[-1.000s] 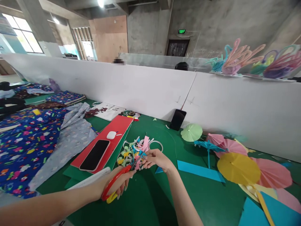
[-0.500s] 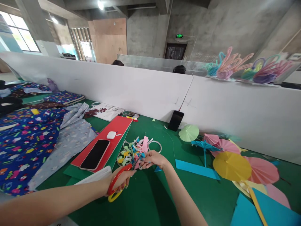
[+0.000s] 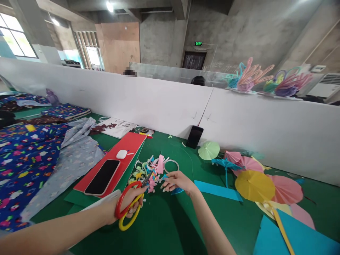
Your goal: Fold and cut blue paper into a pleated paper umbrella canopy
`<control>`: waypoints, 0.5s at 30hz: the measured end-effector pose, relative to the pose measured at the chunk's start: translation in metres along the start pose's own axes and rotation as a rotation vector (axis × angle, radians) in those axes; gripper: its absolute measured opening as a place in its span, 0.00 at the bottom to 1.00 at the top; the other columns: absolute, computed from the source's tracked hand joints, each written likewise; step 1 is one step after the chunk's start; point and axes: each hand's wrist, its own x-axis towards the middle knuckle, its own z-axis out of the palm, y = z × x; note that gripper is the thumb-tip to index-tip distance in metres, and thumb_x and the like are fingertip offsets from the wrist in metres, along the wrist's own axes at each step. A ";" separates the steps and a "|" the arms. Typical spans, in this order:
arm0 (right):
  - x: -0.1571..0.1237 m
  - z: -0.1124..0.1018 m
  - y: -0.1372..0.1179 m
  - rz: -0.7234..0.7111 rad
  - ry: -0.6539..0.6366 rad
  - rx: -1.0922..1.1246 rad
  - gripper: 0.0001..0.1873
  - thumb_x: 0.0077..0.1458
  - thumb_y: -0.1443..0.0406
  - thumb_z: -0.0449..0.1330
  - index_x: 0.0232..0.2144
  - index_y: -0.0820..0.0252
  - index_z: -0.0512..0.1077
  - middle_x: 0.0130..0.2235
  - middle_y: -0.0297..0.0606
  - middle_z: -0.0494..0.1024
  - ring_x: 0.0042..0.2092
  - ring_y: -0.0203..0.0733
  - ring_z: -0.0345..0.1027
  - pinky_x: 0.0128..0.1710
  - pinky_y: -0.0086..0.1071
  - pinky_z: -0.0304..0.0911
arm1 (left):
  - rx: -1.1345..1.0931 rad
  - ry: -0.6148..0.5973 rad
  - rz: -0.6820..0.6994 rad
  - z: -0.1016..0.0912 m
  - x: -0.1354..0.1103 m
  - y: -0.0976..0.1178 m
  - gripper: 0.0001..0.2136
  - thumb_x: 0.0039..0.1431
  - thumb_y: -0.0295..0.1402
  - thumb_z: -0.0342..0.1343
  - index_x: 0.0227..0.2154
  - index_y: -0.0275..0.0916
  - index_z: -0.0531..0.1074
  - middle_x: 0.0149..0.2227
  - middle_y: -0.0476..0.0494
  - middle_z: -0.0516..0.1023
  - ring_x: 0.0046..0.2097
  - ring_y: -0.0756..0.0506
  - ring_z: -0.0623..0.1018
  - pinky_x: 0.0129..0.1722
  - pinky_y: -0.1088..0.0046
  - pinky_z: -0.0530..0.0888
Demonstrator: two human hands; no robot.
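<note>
My left hand point(image 3: 133, 199) is closed around a pair of scissors point(image 3: 118, 205) with one red and one yellow handle. The blades point up and right, over the near side of a heap of colourful paper scraps point(image 3: 145, 169). Just right of the heap, my right hand point(image 3: 177, 181) pinches a small blue paper piece point(image 3: 165, 177) between thumb and fingertips; most of that piece is covered. Another bit of blue paper point(image 3: 177, 191) lies on the table under the right hand. A roll of clear tape point(image 3: 171, 162) rests behind it.
Paper umbrellas, including a yellow one point(image 3: 255, 186) and a green one point(image 3: 209, 150), stand at the right beside a blue strip point(image 3: 217, 190). Leftward lie a phone point(image 3: 102, 176) on a red folder point(image 3: 131, 141) and patterned cloth point(image 3: 34, 156). A white partition point(image 3: 159, 102) runs behind.
My hands have moved apart: the scissors have drawn back left from the right hand, and their handles have spread wider. The view has turned slightly right.
</note>
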 end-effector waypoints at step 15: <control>0.009 0.029 0.007 -0.234 0.122 0.317 0.13 0.62 0.62 0.60 0.47 0.63 0.72 0.48 0.41 0.76 0.46 0.46 0.73 0.45 0.45 0.71 | -0.130 -0.090 -0.099 0.014 -0.021 0.014 0.31 0.56 0.59 0.51 0.16 0.33 0.72 0.13 0.52 0.59 0.16 0.54 0.55 0.16 0.79 0.52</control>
